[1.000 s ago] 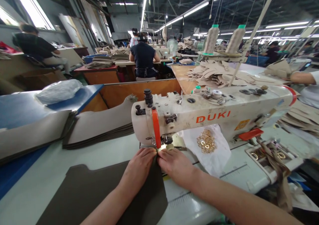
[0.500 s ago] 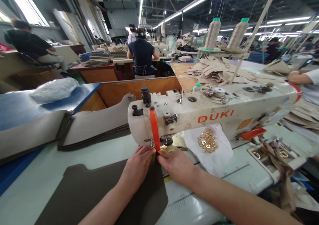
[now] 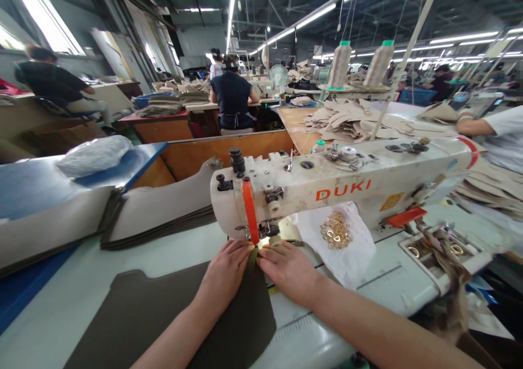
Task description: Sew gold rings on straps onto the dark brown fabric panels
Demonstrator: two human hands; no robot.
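Both my hands are at the top end of a flat, dark olive-brown panel (image 3: 163, 309), fabric or leather, on a pale green table (image 3: 92, 284). Left hand (image 3: 226, 271): fingers bunched, nearly closed, gripping the panel's top end. Right hand (image 3: 288, 271): thumb and fingertips pinched on the same end, close beside the left; exact grip hidden. Panel spreads toward table's near edge, under my left forearm. Fingertips sit just below the needle end of a white sewing machine (image 3: 294, 189), orange "DUKI" lettering. Gold metal rings (image 3: 335, 231) on a white sheet (image 3: 357, 260) beyond my right hand. Stacked grey-brown panels (image 3: 163, 203), table's far-left edge.
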